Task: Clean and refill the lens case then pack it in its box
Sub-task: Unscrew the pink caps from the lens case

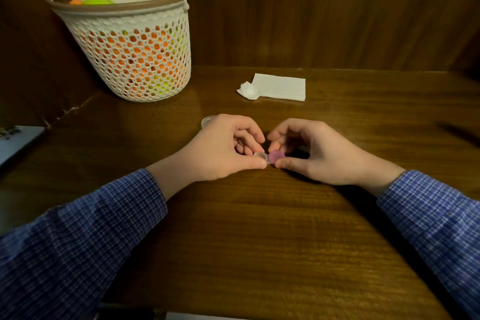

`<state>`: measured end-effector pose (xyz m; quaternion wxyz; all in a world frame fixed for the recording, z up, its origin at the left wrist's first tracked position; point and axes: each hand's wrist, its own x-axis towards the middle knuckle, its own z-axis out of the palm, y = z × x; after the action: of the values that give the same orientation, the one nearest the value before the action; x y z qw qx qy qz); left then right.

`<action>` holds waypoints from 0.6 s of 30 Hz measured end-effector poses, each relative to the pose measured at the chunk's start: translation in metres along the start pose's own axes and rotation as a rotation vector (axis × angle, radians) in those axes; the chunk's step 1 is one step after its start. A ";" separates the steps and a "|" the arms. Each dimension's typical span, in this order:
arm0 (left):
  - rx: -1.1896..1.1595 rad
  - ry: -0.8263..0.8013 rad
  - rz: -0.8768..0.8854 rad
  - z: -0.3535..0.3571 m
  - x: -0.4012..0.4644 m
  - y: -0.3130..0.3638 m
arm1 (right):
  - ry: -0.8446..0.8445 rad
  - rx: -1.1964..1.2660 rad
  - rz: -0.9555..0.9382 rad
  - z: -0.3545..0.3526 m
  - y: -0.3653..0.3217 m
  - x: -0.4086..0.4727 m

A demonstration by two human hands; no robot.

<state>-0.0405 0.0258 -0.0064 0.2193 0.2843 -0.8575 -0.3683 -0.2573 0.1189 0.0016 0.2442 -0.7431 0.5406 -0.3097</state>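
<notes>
A small clear lens case [262, 156] lies low over the wooden table, held between both hands. My left hand [223, 149] pinches its left, uncovered well. My right hand [315, 150] grips the purple cap [275, 156] on the right well with thumb and fingers. Just behind my left hand a clear round lid [207, 120] rests on the table, partly hidden. A folded white tissue [281, 86] and a crumpled white tissue [248, 90] lie further back.
A white perforated basket [135, 41] with orange and green balls stands at the back left against the wooden wall. A grey flat device [15, 141] sits at the left edge. Something white shows at the table's bottom edge [187, 316].
</notes>
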 end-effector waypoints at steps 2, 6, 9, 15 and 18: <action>0.006 0.000 0.001 0.000 0.001 0.000 | 0.037 -0.050 0.002 0.004 -0.001 -0.001; 0.008 0.001 0.001 -0.001 0.001 -0.001 | 0.132 -0.140 0.026 0.011 -0.004 -0.001; 0.004 -0.003 -0.004 0.000 0.001 -0.002 | 0.125 -0.113 0.031 0.009 -0.004 0.000; 0.000 -0.003 0.012 0.000 0.001 -0.004 | -0.002 -0.054 0.000 -0.001 -0.004 0.000; -0.001 0.001 0.013 0.000 0.001 -0.004 | -0.001 -0.048 -0.007 0.000 -0.001 -0.001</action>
<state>-0.0400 0.0231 -0.0093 0.2224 0.2788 -0.8591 -0.3671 -0.2568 0.1203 0.0026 0.2256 -0.7507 0.5452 -0.2970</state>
